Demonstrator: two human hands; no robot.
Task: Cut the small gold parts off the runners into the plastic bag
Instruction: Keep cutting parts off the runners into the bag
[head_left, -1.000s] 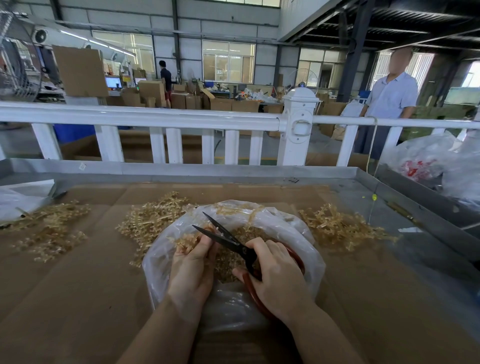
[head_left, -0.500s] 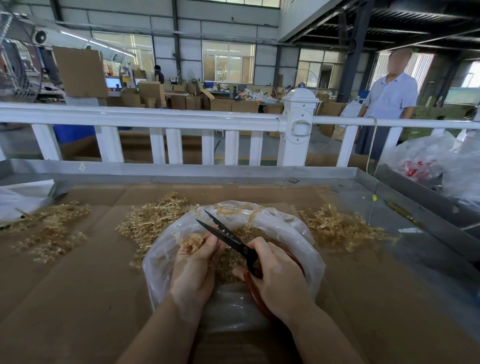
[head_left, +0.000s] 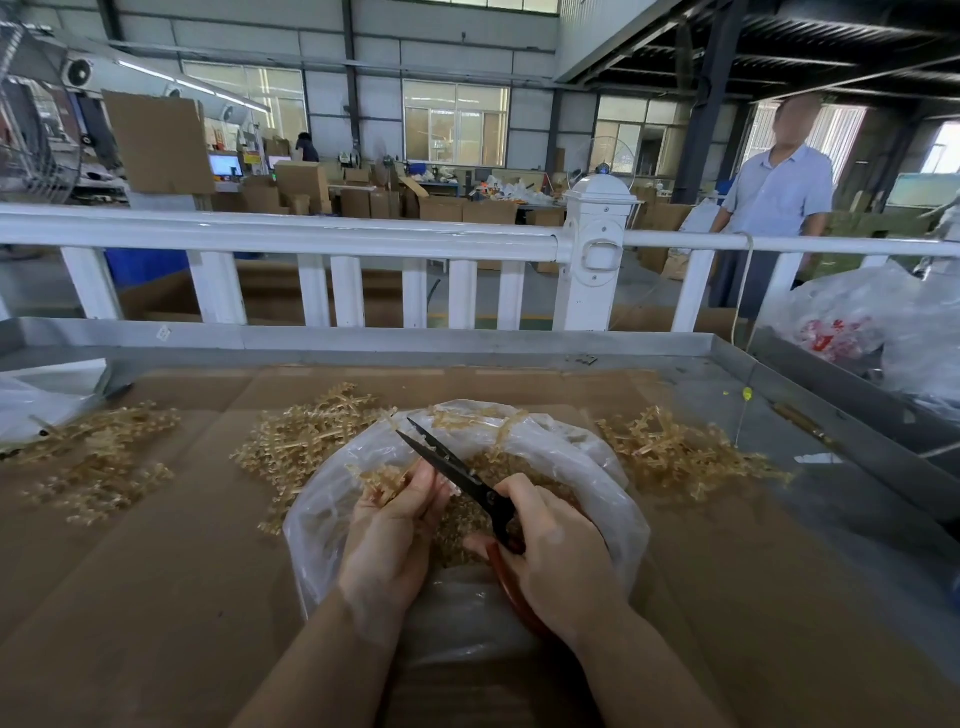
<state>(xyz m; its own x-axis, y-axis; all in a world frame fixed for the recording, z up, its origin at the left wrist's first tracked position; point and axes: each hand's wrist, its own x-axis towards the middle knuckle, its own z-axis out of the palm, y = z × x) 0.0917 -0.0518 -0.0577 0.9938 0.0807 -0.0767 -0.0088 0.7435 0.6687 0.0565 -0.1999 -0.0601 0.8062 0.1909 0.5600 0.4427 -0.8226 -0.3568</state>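
A clear plastic bag (head_left: 613, 499) lies open on the cardboard in front of me, with several cut gold parts (head_left: 467, 519) heaped inside. My left hand (head_left: 389, 540) grips a gold runner (head_left: 382, 480) over the bag's mouth. My right hand (head_left: 561, 561) holds black-bladed scissors (head_left: 452, 467) by their red handles. The blades point up and to the left, nearly together, beside the runner and my left fingers.
Piles of gold runners lie on the cardboard at the left (head_left: 98, 457), behind the bag (head_left: 306, 436) and at the right (head_left: 675, 452). A metal tray rim (head_left: 467, 340) and a white railing (head_left: 311, 234) run across behind. A person (head_left: 774, 208) stands beyond the railing. Plastic bags (head_left: 872, 322) sit far right.
The scissor blades have gone from wide open to nearly together. My left hand has turned the runner slightly and lifted it toward the blades.
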